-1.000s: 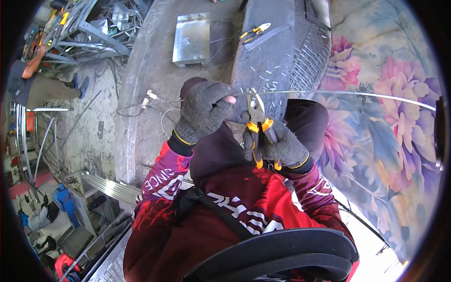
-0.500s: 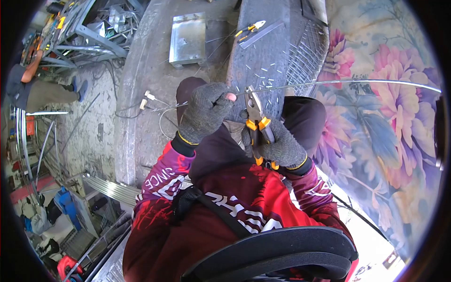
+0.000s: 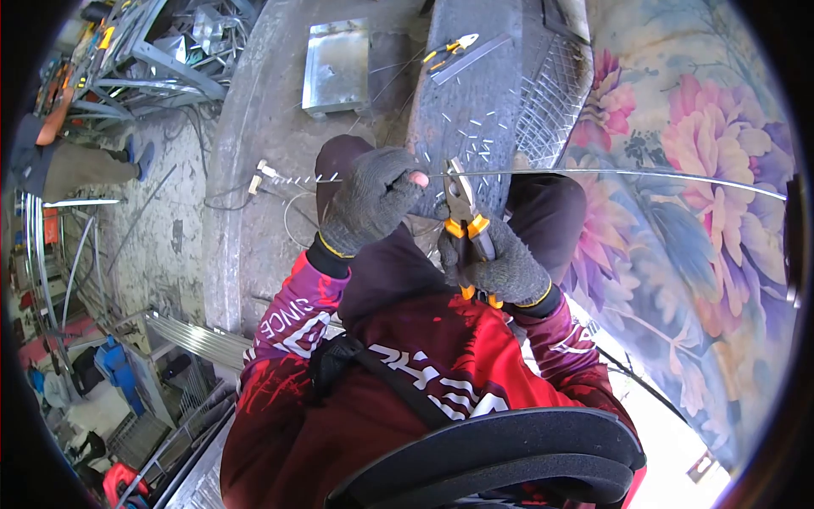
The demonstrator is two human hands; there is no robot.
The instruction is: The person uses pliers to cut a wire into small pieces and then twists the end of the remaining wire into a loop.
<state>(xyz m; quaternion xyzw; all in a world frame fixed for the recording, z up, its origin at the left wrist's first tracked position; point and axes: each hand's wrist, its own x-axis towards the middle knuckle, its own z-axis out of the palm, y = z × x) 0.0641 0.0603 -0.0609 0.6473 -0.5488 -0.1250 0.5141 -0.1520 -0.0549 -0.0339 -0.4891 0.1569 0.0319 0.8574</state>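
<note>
My left hand [image 3: 369, 199], in a grey knit glove with a bare thumb tip, is closed on a long thin metal wire [image 3: 627, 172]. From there the wire runs right, across the jaws of the pliers [image 3: 460, 199] and past my knee. Those pliers have orange and dark handles, and my gloved right hand [image 3: 513, 267] grips them, jaws pointing away from me. Whether the jaws bite the wire is too small to tell. Short cut metal pieces [image 3: 476, 134] lie scattered on the dark metal plate [image 3: 428, 114] just beyond the pliers.
A second pair of pliers [image 3: 451, 51] and a flat metal strip [image 3: 471, 61] lie farther up the plate. Wire mesh [image 3: 551, 110] is at its right, a shiny metal box [image 3: 337, 64] at its left. Flowered fabric [image 3: 687, 237] covers the right side. Another person [image 3: 85, 165] is at far left.
The wire's right-hand stretch has swung down towards me and now lies nearly level. Both hands keep their holds, the left slightly shifted.
</note>
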